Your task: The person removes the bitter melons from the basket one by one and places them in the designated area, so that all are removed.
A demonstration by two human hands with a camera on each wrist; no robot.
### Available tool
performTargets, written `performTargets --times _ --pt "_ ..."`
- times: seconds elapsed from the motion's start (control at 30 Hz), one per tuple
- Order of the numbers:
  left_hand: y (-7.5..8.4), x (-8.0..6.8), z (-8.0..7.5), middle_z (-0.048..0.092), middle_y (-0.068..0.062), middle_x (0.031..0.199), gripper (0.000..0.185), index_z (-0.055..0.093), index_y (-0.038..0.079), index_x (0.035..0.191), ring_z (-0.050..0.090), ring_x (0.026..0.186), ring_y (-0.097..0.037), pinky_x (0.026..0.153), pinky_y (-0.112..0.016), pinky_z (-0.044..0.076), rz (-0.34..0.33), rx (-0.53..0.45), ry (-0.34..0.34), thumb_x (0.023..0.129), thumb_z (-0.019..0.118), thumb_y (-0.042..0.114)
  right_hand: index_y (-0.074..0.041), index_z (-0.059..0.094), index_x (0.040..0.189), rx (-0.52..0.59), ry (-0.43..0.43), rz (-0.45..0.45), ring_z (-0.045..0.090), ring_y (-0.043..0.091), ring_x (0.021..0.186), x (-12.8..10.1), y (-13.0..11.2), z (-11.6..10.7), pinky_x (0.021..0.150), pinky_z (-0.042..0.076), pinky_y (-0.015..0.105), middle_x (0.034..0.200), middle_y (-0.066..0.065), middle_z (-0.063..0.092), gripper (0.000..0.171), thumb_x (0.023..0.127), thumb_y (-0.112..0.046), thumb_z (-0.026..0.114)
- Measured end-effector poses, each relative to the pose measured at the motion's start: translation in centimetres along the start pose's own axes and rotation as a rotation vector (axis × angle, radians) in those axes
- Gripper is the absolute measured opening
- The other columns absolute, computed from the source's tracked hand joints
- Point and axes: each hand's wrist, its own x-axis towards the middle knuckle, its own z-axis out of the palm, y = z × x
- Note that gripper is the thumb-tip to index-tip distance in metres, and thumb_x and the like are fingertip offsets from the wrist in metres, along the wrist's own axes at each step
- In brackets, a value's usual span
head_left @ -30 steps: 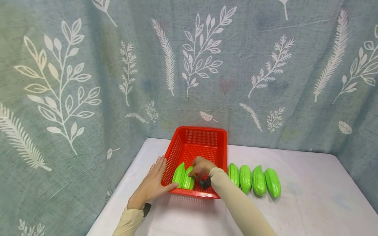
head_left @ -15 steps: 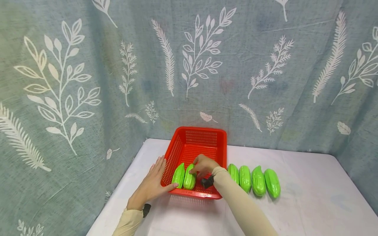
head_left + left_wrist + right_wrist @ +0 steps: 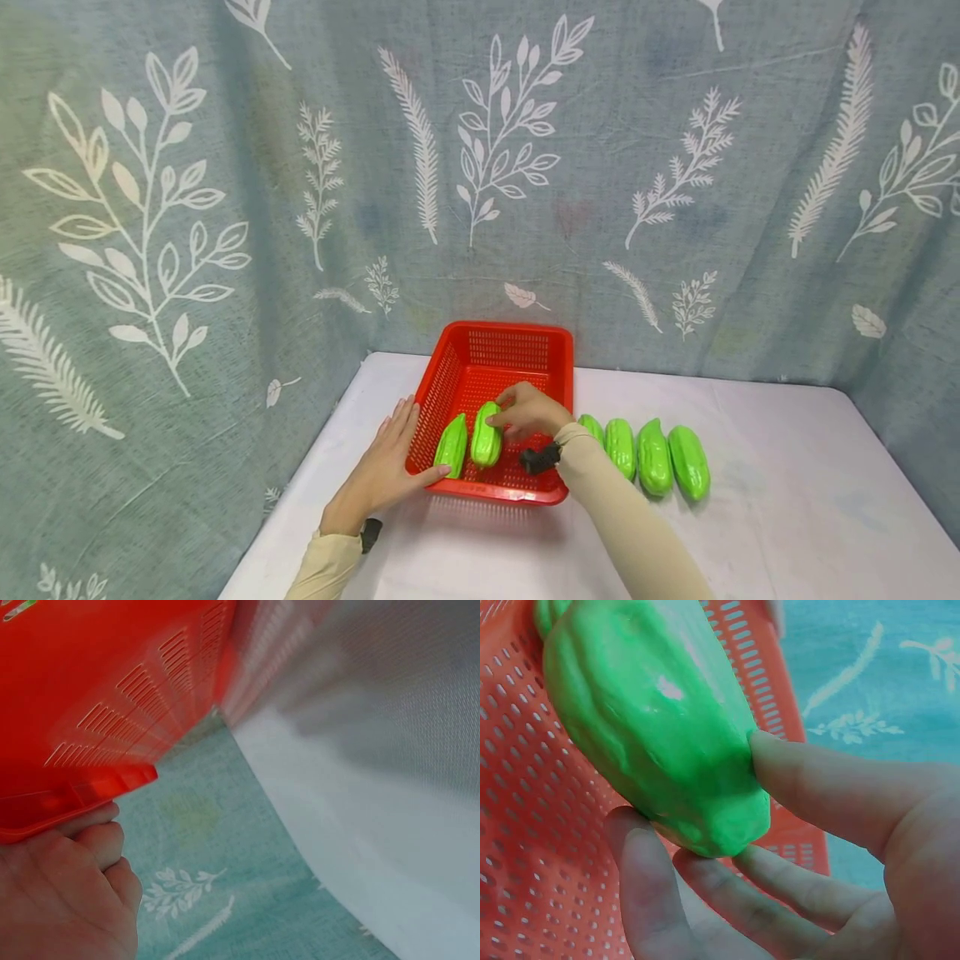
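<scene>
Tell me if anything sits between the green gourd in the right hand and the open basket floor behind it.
Nothing visible does. The right hand holds the green gourd inside the red basket; another gourd lies on its left, and the mesh floor behind is bare.

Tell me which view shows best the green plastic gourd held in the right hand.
The right wrist view: the green plastic gourd fills it, fingers pinching. The head view shows it small; the left wrist view shows none.

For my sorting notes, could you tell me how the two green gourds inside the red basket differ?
The right gourd is pinched by the right hand and sits higher; the left gourd lies untouched by it on the red basket floor, near the left hand thumb. Both are glossy, ridged and green.
</scene>
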Motion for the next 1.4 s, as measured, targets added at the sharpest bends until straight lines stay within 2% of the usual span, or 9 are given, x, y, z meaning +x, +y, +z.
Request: performTargets --times 0.17,0.43,0.63,0.87,1.03,1.2,1.4 --pt "-0.2 -0.1 0.1 0.01 -0.012 0.176 0.12 0.017 0.001 0.165 0.01 0.164 -0.034 0.131 -0.058 0.018 0.005 0.005 0.013 0.085 0.063 0.077 0.007 0.059 0.136 0.033 0.013 -0.038 0.077 0.029 0.085 -0.2 0.1 -0.7 0.075 0.066 0.038 0.129 0.021 0.067 0.055 0.092 -0.018 0.079" --pt "-0.3 -0.1 0.1 0.01 -0.013 0.176 0.12 0.015 0.002 0.165 0.01 0.164 -0.033 0.131 -0.057 0.017 0.009 0.01 0.018 0.085 0.063 0.077 0.006 0.055 0.142 0.093 0.054 -0.075 0.077 0.029 0.091 -1.2 -0.4 -1.4 0.081 0.066 0.047 0.139 0.028 0.06 0.055 0.096 -0.016 0.074" --pt "0.0 0.0 0.1 0.013 -0.016 0.175 0.12 0.017 0.0 0.164 0.01 0.164 -0.033 0.131 -0.058 0.018 0.022 -0.003 0.026 0.085 0.065 0.075 0.006 0.053 0.143 0.165 0.07 -0.077 0.076 0.026 0.089 -1.8 -0.1 -2.2 0.076 0.066 0.041 0.141 0.028 0.058 0.055 0.096 -0.016 0.073" --pt "-0.1 -0.1 0.2 0.009 -0.013 0.176 0.121 0.014 0.001 0.165 0.008 0.164 -0.031 0.131 -0.056 0.016 0.014 -0.008 0.017 0.084 0.065 0.076 0.002 0.054 0.144 0.2 0.094 -0.092 0.073 0.024 0.092 -2.8 -0.3 -3.1 0.085 0.065 0.047 0.146 0.027 0.057 0.052 0.099 -0.019 0.071" --pt "-0.2 -0.1 0.2 0.008 -0.011 0.176 0.121 0.014 0.002 0.165 0.007 0.164 -0.031 0.131 -0.057 0.016 0.009 -0.01 0.021 0.084 0.064 0.077 0.004 0.053 0.145 0.238 0.11 -0.143 0.073 0.028 0.098 -3.7 -0.2 -3.8 0.087 0.064 0.049 0.145 0.03 0.057 0.051 0.101 -0.017 0.067" --pt "-0.2 -0.2 0.3 0.007 -0.011 0.176 0.122 0.013 0.003 0.166 0.007 0.165 -0.03 0.131 -0.056 0.015 0.003 -0.016 0.015 0.084 0.064 0.077 0.006 0.05 0.147 0.248 0.134 -0.181 0.073 0.03 0.105 -4.5 0.1 -4.3 0.094 0.061 0.054 0.145 0.03 0.056 0.052 0.103 -0.018 0.063" --pt "-0.1 -0.1 0.3 0.008 -0.013 0.176 0.121 0.014 0.002 0.165 0.007 0.164 -0.03 0.131 -0.057 0.016 0.005 -0.011 0.014 0.085 0.063 0.077 0.001 0.051 0.15 0.27 0.185 -0.15 0.073 0.026 0.104 -5.4 0.5 -5.0 0.092 0.063 0.049 0.149 0.026 0.056 0.052 0.103 -0.02 0.063"
